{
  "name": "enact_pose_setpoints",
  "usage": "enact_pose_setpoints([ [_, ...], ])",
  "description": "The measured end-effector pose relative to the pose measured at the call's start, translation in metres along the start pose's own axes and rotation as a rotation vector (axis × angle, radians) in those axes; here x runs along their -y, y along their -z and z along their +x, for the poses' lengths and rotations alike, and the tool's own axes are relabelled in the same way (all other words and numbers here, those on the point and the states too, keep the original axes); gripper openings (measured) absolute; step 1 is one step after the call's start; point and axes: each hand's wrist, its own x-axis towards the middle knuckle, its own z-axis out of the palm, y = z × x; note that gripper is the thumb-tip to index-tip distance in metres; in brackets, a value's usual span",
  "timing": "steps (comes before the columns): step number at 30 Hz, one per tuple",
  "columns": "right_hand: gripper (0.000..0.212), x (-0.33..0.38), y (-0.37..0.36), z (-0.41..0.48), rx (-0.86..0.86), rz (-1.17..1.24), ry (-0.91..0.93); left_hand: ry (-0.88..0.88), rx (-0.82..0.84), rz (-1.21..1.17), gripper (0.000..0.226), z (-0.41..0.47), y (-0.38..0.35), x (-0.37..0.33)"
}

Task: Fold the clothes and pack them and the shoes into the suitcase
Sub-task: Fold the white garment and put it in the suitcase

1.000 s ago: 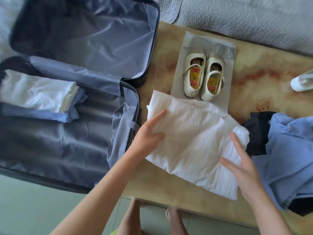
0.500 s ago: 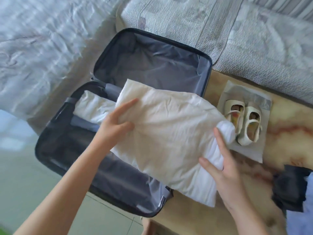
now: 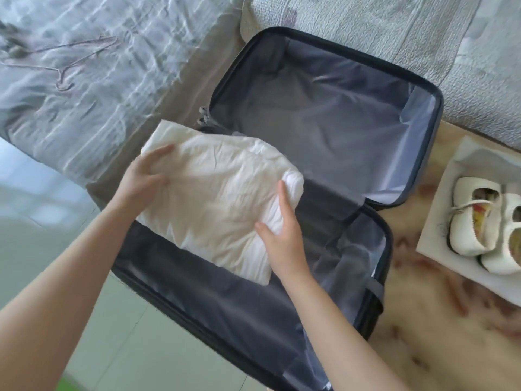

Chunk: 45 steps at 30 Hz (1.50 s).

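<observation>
An open dark suitcase (image 3: 394,277) with grey-blue lining lies across the middle of the view. A folded white garment (image 3: 214,198) sits over the left end of its near half, hiding the clothes packed there earlier. My left hand (image 3: 142,179) grips the garment's left edge. My right hand (image 3: 282,235) holds its right edge, fingers curled on the thick fold. A pair of white strap shoes (image 3: 485,230) rests on a pale sheet (image 3: 451,176) at the far right, on the marbled tabletop (image 3: 439,328).
A grey quilted bed cover (image 3: 366,29) runs along the top. A shiny wrinkled grey sheet (image 3: 84,80) with a wire hanger lies at the left. Pale green floor tiles (image 3: 118,348) show below the suitcase's front edge.
Both hands carried the folded white garment leftward from the tabletop into the suitcase's near half, over the earlier stack. The view swung left, so the blue and dark clothes left the frame.
</observation>
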Motion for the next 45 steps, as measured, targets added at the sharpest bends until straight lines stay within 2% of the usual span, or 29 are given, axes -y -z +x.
enact_pose_setpoints([
  [3,0.084,-0.029,-0.013,0.01,0.017,-0.022,-0.101,0.063,0.05,0.056,0.064,0.01,-0.022,0.031],
  [6,0.085,-0.053,-0.013,0.012,0.025,-0.088,-0.157,-0.009,0.085,0.142,0.068,0.015,-0.038,0.05],
  [10,0.088,-0.061,-0.012,0.013,0.036,-0.159,-0.165,-0.029,0.097,0.381,0.067,0.023,-0.042,0.056],
  [12,0.089,-0.059,-0.013,0.012,-0.005,-0.32,-0.204,-0.037,0.077,0.43,0.068,0.022,-0.045,0.055],
  [15,0.092,-0.056,-0.019,0.007,-0.157,-0.756,-0.123,-0.055,-0.121,0.538,0.063,0.009,-0.055,0.054],
  [17,0.094,-0.053,-0.019,0.003,-0.259,-0.862,-0.041,-0.233,-0.219,0.577,0.055,-0.001,-0.065,0.056],
  [19,0.095,-0.049,-0.016,0.002,-0.379,-0.888,0.025,-0.373,-0.137,0.573,0.055,-0.001,-0.067,0.059],
  [21,0.095,-0.045,-0.013,0.004,-0.437,-0.889,0.125,-0.263,0.065,0.469,0.061,0.008,-0.068,0.056],
  [22,0.097,-0.042,-0.012,0.008,-0.414,-0.914,0.186,-0.194,0.127,0.424,0.063,0.014,-0.07,0.054],
  [24,0.109,-0.038,-0.013,0.021,-0.244,-1.004,0.242,-0.141,0.149,0.428,0.063,0.023,-0.076,0.049],
  [27,0.128,-0.045,-0.015,0.045,0.098,-1.048,0.121,-0.158,0.171,0.459,0.058,0.037,-0.074,0.045],
  [29,0.131,-0.059,-0.014,0.053,0.222,-1.059,0.026,-0.153,0.219,0.364,0.062,0.046,-0.067,0.05],
  [31,0.131,-0.069,-0.013,0.057,0.251,-1.057,-0.007,-0.166,0.254,0.369,0.069,0.049,-0.065,0.058],
  [34,0.133,-0.07,-0.011,0.059,0.267,-1.052,-0.014,-0.144,0.247,0.523,0.075,0.05,-0.074,0.06],
  [40,0.138,-0.069,-0.009,0.055,0.258,-1.049,0.028,-0.292,0.213,0.583,0.089,0.03,-0.073,0.057],
  [42,0.14,-0.071,-0.009,0.057,0.278,-1.047,0.021,-0.243,0.271,0.581,0.091,0.027,-0.074,0.06],
  [45,0.141,-0.073,-0.008,0.064,0.293,-1.049,0.009,-0.13,0.3,0.45,0.089,0.031,-0.079,0.061],
])
